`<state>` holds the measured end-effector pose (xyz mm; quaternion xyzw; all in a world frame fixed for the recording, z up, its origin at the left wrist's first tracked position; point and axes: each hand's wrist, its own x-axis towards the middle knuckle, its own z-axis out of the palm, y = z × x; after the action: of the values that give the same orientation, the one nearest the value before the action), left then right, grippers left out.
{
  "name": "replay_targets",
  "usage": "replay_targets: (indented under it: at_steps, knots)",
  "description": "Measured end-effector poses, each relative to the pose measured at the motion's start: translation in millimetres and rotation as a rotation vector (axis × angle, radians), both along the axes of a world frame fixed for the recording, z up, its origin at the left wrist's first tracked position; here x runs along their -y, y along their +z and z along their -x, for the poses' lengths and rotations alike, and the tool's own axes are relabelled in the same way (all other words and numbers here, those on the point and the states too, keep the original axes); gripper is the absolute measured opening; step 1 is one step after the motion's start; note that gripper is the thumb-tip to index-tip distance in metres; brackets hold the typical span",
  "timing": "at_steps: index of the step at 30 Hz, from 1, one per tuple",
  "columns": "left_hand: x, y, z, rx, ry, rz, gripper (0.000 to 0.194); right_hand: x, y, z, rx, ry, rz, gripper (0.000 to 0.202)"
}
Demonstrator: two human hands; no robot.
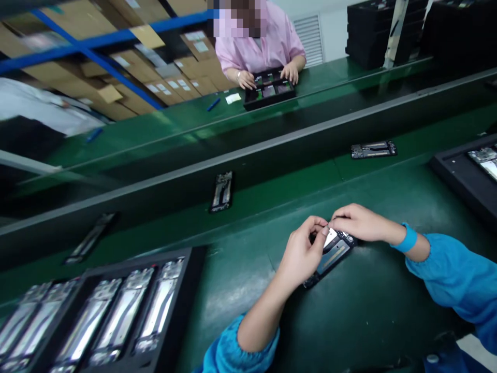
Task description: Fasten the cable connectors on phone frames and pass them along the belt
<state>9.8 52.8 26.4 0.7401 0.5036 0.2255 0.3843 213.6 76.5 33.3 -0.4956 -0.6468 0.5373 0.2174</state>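
Note:
An opened phone body (334, 256) lies tilted on the green work surface, its inner frame and circuit board facing up. My left hand (305, 251) is over its left upper part, with thumb and forefinger pinched together. My right hand (355, 223) is at the phone's upper end, fingers bent and closed, its fingertips meeting those of my left hand. Whatever is between the fingertips is too small or hidden to make out. A blue band circles my right wrist, and blue sleeves cover both forearms.
A black tray (190, 290) of several phone bodies stands at the lower left, another tray (446, 163) at the right. Single phone bodies (222, 191) lie along the strip behind. Beyond the divider, a person in pink (262, 49) handles a black tray (269, 103).

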Motion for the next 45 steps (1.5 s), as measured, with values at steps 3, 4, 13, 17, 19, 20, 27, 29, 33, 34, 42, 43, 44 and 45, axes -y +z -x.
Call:
replay_targets:
  at_steps: [3,4,13,17,19,20,27,29,33,34,42,43,44,45]
  knots:
    - [5,4.7,-3,0.086,0.085,-0.055,0.019,15,-2.4,13,-0.08,-0.073,-0.109,0.029]
    - [7,7.1,-4,0.114,0.108,-0.073,0.018,19,-2.5,16,-0.116,-0.101,-0.157,0.028]
    - [18,24.5,-5,0.27,0.183,-0.136,0.012,30,4.0,19,-0.21,-0.109,-0.371,0.03]
    - [17,25.4,-5,0.286,0.193,-0.127,0.012,29,4.5,18,-0.203,-0.086,-0.386,0.031]
    - [16,24.3,-5,0.292,0.193,-0.124,0.012,28,3.9,18,-0.195,-0.081,-0.39,0.031]
    - [16,23.4,-5,0.291,0.192,-0.122,0.012,28,3.5,18,-0.19,-0.081,-0.395,0.031]
    - [12,16.7,-3,0.291,0.191,-0.108,0.013,28,2.9,21,-0.117,-0.099,-0.412,0.031]
    - [11,15.9,-3,0.296,0.183,-0.1,0.013,28,3.3,23,-0.098,-0.129,-0.404,0.03]
    - [11,13.6,-3,0.246,0.141,-0.1,0.017,27,1.1,23,-0.123,-0.213,-0.313,0.029]
    - [11,12.3,-4,0.215,0.137,-0.105,0.019,26,-0.3,22,-0.153,-0.207,-0.267,0.029]
    - [-45,-8.2,32,-0.132,0.299,-0.146,0.036,-17,-27.0,1,-0.528,-0.395,0.19,0.033]
    - [-61,-11.3,45,-0.209,0.397,-0.159,0.045,-25,-31.7,-3,-0.556,-0.57,0.219,0.033]
    - [-77,-14.4,59,-0.293,0.514,-0.162,0.058,-34,-36.1,-7,-0.576,-0.696,0.226,0.034]
    - [-91,-17.5,72,-0.378,0.632,-0.153,0.075,-42,-40.1,-10,-0.596,-0.781,0.225,0.035]
